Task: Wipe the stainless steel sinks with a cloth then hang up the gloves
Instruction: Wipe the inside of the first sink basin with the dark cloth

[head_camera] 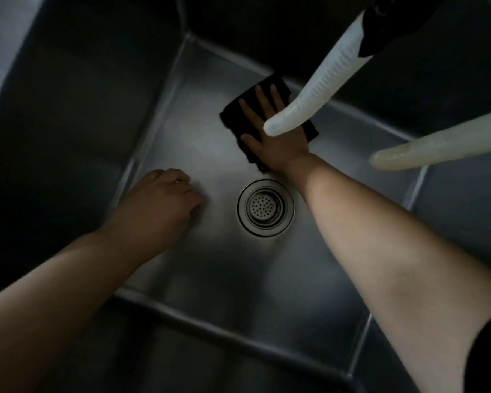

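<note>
I look down into a deep stainless steel sink (199,143). My right hand (270,131) lies flat with spread fingers on a dark folded cloth (238,109), pressing it on the sink floor beyond the round drain strainer (265,207). My left hand (165,199) rests on the sink floor left of the drain with its fingers curled under, holding nothing. No gloves are in view.
Two white ribbed hoses hang over the sink from the upper right: one hose (318,83) crosses above my right hand and hides part of it, the other hose (437,148) ends further right. Steep sink walls enclose the floor on all sides.
</note>
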`<state>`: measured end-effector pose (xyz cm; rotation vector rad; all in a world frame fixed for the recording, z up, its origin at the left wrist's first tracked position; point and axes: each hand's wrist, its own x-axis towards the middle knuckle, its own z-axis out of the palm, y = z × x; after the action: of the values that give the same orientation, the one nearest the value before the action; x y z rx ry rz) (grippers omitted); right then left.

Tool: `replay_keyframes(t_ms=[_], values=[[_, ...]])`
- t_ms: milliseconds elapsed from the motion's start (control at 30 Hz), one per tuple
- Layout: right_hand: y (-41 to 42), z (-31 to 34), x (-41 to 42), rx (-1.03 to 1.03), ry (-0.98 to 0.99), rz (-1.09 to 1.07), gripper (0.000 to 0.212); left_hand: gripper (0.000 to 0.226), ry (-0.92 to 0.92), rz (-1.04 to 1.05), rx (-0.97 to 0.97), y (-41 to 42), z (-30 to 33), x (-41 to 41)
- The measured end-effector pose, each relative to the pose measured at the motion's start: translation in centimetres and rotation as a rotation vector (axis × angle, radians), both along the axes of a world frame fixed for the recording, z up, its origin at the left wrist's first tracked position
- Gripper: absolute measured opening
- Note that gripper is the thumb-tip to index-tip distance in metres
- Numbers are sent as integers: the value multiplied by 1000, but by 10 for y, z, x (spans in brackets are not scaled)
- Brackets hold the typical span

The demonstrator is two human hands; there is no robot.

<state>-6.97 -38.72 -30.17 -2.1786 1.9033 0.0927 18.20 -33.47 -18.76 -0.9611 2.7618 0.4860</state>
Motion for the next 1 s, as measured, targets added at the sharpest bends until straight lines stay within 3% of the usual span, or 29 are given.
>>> replay_keyframes(t_ms=[300,600,800,1000], values=[[83,9,-105,79,134,-282,68,42,-19,-47,-14,8,1,-9],[180,17,-97,190,232,-559,68,42,3,-82,28,11,8,2],[267,22,-49,319,267,-485,73,43,0,-116,17,7,19,25],[322,40,30,457,172,-250,80,47,13,-108,60,5,24,45]])
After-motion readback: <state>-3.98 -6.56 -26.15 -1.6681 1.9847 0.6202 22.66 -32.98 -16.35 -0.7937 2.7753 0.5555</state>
